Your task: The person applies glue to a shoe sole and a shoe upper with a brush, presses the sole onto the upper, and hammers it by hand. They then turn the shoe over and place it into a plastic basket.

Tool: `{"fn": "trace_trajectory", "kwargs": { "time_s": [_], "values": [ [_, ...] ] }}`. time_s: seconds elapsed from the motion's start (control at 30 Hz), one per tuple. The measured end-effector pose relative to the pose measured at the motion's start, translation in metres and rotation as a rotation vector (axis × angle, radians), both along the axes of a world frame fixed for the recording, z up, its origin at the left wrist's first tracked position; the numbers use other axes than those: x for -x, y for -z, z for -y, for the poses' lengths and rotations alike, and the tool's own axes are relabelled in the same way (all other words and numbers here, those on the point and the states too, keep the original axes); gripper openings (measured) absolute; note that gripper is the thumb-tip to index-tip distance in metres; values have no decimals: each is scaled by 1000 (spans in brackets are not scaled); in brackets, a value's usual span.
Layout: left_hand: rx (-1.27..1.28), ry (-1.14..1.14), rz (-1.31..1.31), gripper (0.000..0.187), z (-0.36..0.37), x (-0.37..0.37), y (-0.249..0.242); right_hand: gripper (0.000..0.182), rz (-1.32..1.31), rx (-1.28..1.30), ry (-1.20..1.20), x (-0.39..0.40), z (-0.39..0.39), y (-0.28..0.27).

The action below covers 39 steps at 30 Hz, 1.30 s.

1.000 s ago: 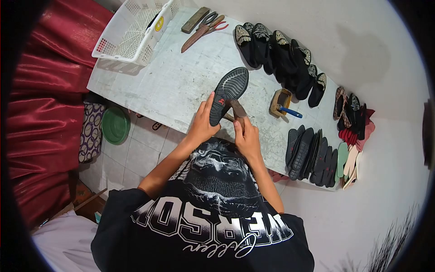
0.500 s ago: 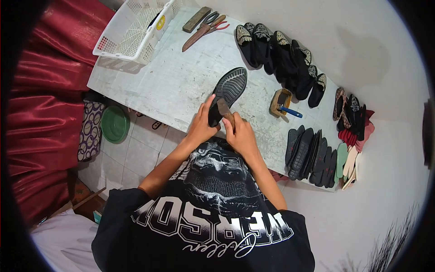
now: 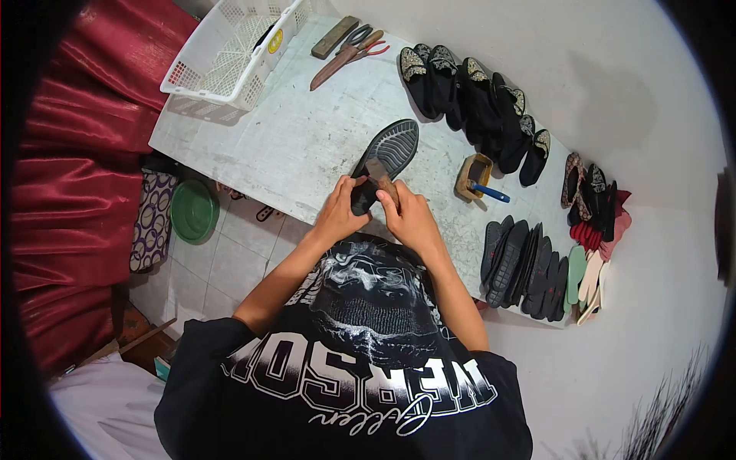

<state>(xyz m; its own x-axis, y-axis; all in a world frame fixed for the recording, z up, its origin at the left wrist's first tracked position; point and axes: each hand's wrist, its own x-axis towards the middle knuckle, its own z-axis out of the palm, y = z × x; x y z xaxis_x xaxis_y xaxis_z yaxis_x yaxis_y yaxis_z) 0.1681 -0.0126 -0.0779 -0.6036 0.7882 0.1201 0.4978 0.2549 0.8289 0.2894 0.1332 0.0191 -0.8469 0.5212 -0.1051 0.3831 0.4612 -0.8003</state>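
Observation:
A black shoe (image 3: 393, 147) lies over the table's near side with its ridged sole facing up and its toe pointing away from me. My left hand (image 3: 341, 211) grips the heel end from the left, fingers along its edge. In my right hand (image 3: 412, 221) is a short, worn brown hammer (image 3: 380, 178), its head over the sole's middle, close to my left fingertips. Both hands are near the front of my body. To the right stands a small glue container (image 3: 463, 182) with a blue-handled brush (image 3: 491, 192) resting in it.
Black embroidered shoes (image 3: 475, 103) line the table's back edge. Several dark soles (image 3: 510, 264) stand stacked at the right end. A knife (image 3: 337, 69), red-handled pliers (image 3: 376, 48) and a block (image 3: 335, 37) lie beside a white basket (image 3: 230, 96). A green basin (image 3: 194, 212) is on the floor.
The hammer head has shifted slightly over the sole and looks flatter to it. My left fingers have drawn back toward the heel. The shoe has stayed nearly in place.

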Motion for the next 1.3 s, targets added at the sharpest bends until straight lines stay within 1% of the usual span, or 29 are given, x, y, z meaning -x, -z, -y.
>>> {"fn": "trace_trajectory", "kwargs": {
  "time_s": [0.03,0.13,0.23,0.37,0.43,0.47,0.53,0.57,0.63,0.67,0.73,0.77,0.83,0.87,0.93,1.03,1.07,1.1,1.17,1.2,1.3],
  "values": [
    [8,-3,-5,75,0,1,-1,38,58,-22,-12,2,-1,1],
    [-13,-16,3,75,4,-1,-5,37,-20,-22,-17,3,-2,0],
    [21,34,52,74,3,5,-8,37,29,-57,-1,7,-5,6],
    [48,34,78,72,5,7,-9,36,14,-28,-24,8,-12,12],
    [31,46,72,73,5,6,-7,35,-109,-44,-1,6,-13,13],
    [31,45,74,73,6,5,-5,35,-107,-44,-2,7,-17,13],
    [28,44,74,75,5,5,-5,38,23,43,-19,12,-26,4],
    [27,48,70,75,5,6,-5,38,19,42,-15,13,-26,2],
    [63,54,50,75,7,5,-12,38,-231,91,55,13,-23,1],
    [65,53,50,75,7,5,-15,38,-231,94,55,15,-25,2],
    [116,47,83,80,4,5,-22,39,-47,67,61,20,-33,3],
    [115,58,81,80,2,5,-23,39,-48,66,73,19,-33,5],
    [112,17,-86,86,-4,5,-28,38,-18,-21,47,21,-32,7],
    [114,24,-87,86,-8,7,-30,38,-19,-20,54,21,-32,6],
    [146,-84,-167,86,-28,13,-40,39,17,22,57,21,-31,3],
    [109,-124,-94,88,-61,22,-47,39,-14,55,71,22,-31,8],
    [140,-133,-77,92,-71,24,-51,39,-15,49,70,23,-31,6],
    [134,-133,-78,92,-79,26,-50,39,-2,43,70,23,-31,5],
    [100,-104,-72,90,-93,32,-43,39,6,26,75,25,-31,2],
    [148,-64,13,87,-97,36,-42,40,-1,43,86,25,-30,2],
    [100,-42,6,82,-93,39,-37,42,0,80,100,22,-28,1]
  ]
}}
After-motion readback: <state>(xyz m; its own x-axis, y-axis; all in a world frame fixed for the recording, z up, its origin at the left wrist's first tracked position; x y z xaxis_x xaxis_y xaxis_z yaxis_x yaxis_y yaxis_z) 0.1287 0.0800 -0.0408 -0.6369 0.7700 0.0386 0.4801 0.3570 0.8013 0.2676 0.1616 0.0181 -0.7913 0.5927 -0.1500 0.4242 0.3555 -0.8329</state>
